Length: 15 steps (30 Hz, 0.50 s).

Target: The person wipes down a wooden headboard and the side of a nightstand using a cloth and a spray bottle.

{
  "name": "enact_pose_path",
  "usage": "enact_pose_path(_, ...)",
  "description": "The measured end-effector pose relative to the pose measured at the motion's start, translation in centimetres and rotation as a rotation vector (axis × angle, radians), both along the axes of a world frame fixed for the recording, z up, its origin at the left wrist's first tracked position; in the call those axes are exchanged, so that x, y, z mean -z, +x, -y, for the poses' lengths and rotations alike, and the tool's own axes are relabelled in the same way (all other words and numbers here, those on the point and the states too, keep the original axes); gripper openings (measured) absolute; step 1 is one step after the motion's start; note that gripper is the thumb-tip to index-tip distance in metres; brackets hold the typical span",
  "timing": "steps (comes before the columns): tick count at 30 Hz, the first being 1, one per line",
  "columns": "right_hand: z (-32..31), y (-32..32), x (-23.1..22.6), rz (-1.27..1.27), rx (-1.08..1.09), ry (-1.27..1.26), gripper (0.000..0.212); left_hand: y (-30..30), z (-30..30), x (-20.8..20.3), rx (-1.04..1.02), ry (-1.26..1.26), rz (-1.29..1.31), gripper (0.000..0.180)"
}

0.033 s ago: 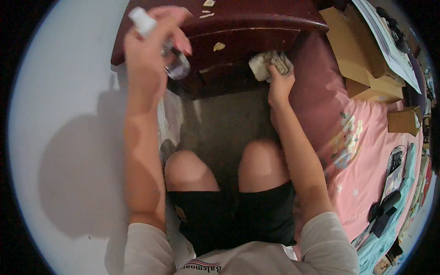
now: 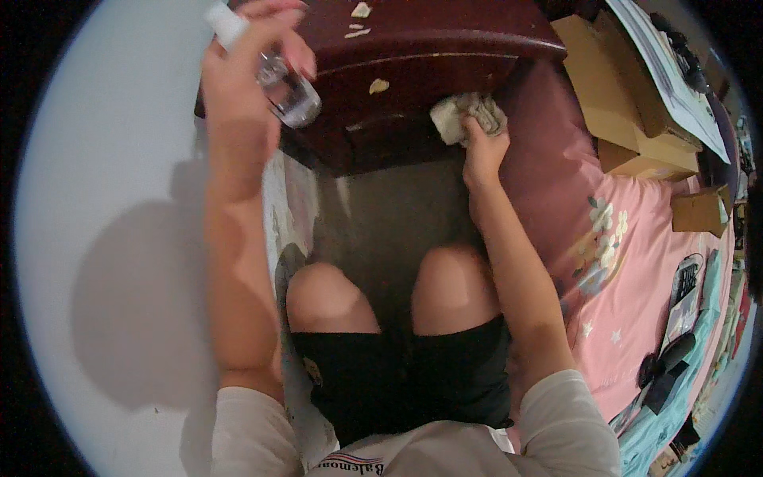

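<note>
My left hand (image 2: 246, 75) is raised at the upper left, wrapped round a clear spray bottle (image 2: 296, 102) with a white top. The hand is a little blurred, and its fingers hide the bottle's neck. In my right hand (image 2: 486, 151) is a crumpled, pale grey cloth (image 2: 453, 119), pinched between thumb and fingers. The cloth is in front of the right part of a dark red wooden cabinet (image 2: 429, 71); whether it touches the wood I cannot tell. Pale chipped or stuck patches (image 2: 379, 86) mark the cabinet's front and top.
A white wall (image 2: 119, 159) runs along the left. To the right lies a bed with a pink flowered sheet (image 2: 548, 159). Open cardboard boxes (image 2: 588, 87), papers (image 2: 675, 71) and a dark keyboard-like object (image 2: 685, 278) are on it. My bare knees (image 2: 330, 298) are below the cabinet.
My left hand has shifted slightly left and up with the spray bottle. The right hand and the cloth have barely moved.
</note>
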State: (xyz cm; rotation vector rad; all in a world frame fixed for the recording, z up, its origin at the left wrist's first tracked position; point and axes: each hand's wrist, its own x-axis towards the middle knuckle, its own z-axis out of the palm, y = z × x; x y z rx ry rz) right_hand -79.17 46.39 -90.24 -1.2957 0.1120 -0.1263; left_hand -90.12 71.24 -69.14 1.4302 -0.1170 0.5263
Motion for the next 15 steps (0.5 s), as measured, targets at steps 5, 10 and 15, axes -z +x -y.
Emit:
enact_pose_path(5,0.3,0.7,0.8,0.034,-0.016,0.08,0.049,7.2,-3.7,-2.3,-0.177,0.143,0.006,0.031)
enact_pose_path(10,0.5,1.1,1.0,0.036,-0.04,0.014,0.047,10.0,-5.8,-0.3,-0.371,0.508,-0.004,0.037)
enact_pose_path(15,1.1,1.3,1.6,0.02,-0.033,0.014,0.043,9.5,-4.9,0.0,-0.463,0.707,0.023,0.04)
